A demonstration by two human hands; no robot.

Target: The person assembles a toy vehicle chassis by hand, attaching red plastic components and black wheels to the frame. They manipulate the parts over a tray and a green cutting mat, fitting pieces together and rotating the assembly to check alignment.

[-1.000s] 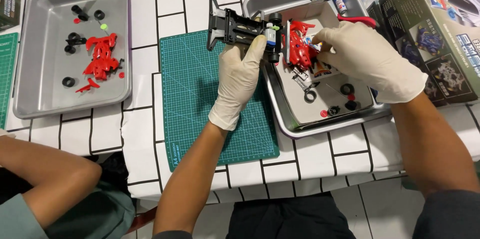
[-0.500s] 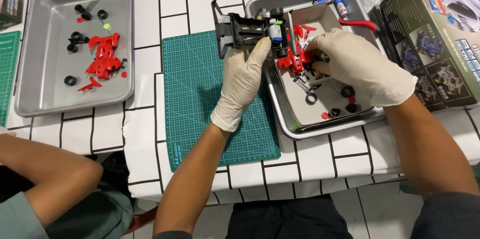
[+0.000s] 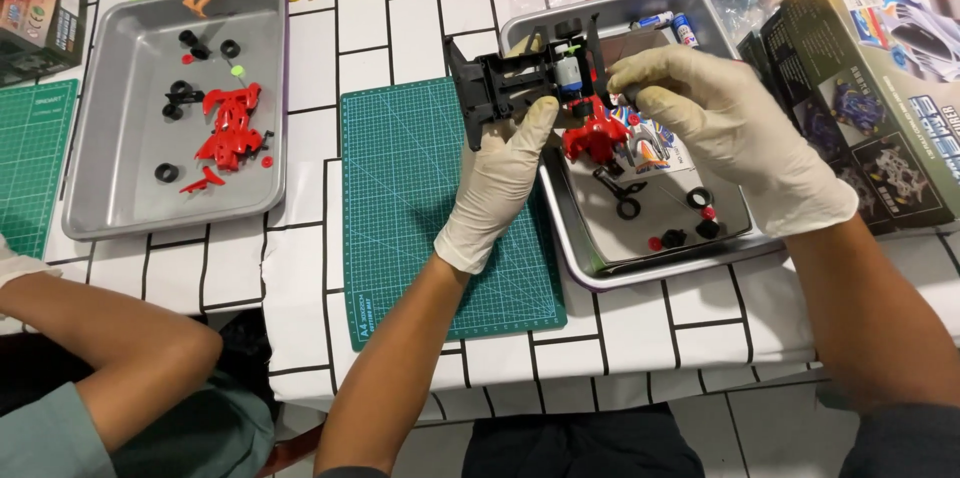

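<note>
The gloved left hand [image 3: 500, 173] grips the black toy car chassis [image 3: 520, 83] above the steel tray's [image 3: 590, 263] near edge, while the right hand [image 3: 720, 133] pinches something at its motor end; a slip could probably drop small parts among the loose wheels [image 3: 698, 198] below
</note>
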